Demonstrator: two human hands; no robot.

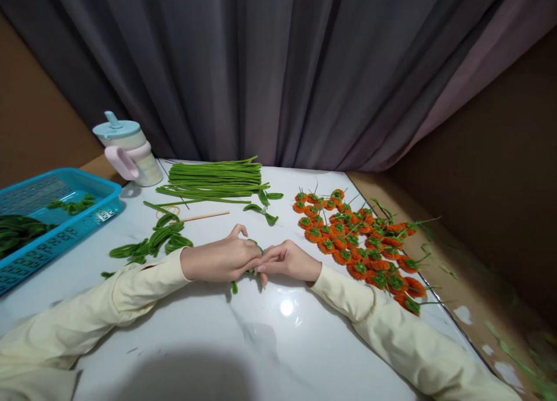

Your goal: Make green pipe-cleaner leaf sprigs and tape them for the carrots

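Observation:
Near the middle of the table my left hand (228,255) and my right hand (290,260) meet, fingertips together. Both are closed on a green pipe cleaner piece (234,287), mostly covered by the fingers; a bit of it pokes out below my left hand. Looped green pipe cleaner leaves (163,235) lie left of my left hand. Beyond my hands are a few more leaves (266,209) and a bundle of straight green pipe cleaners (213,177). Many orange pipe cleaner persimmons (343,227) with green tops and thin stems cover the table on the right.
A blue plastic basket (98,201) with green pieces inside stands at the left. Behind it is a tumbler (141,163) with a pale blue lid and pink handle. A thin wooden stick (206,216) lies beside the leaves. A grey curtain (261,70) hangs behind the white table (187,331).

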